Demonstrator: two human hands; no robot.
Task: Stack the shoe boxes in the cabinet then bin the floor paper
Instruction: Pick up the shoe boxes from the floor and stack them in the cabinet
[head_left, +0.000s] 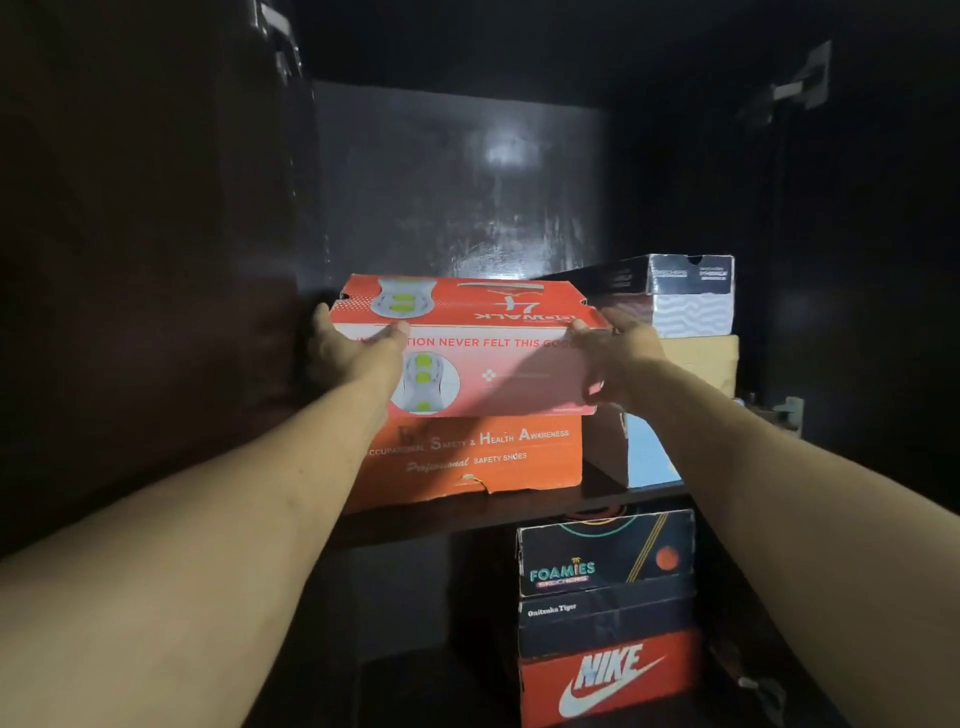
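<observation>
Dark cabinet (457, 171), doors swung open, lit from the front. Both arms reach in at shelf height.

Red shoe box (467, 348) sits on top of an orange safety-shoe box (483, 457), left part of the upper shelf (467, 514). The red box is slightly tilted, lid print upside down.

Left hand (353, 353) grips the red box's near left corner: thumb over the lid edge, fingers wrapped round the left end. Right hand (618, 358) holds the near right corner, thumb on the lid, fingers curled down the right end.

Right of these, on the same shelf: a black box (685, 275) with a wavy grey side, on a tan box (701, 364), on a pale blue box (649, 457).

Lower shelf, right side: stack of three, a Foamies box (605, 553) on top, a dark Onitsuka Tiger box (605, 616) in the middle, a red Nike box (608, 680) at the bottom.
</observation>
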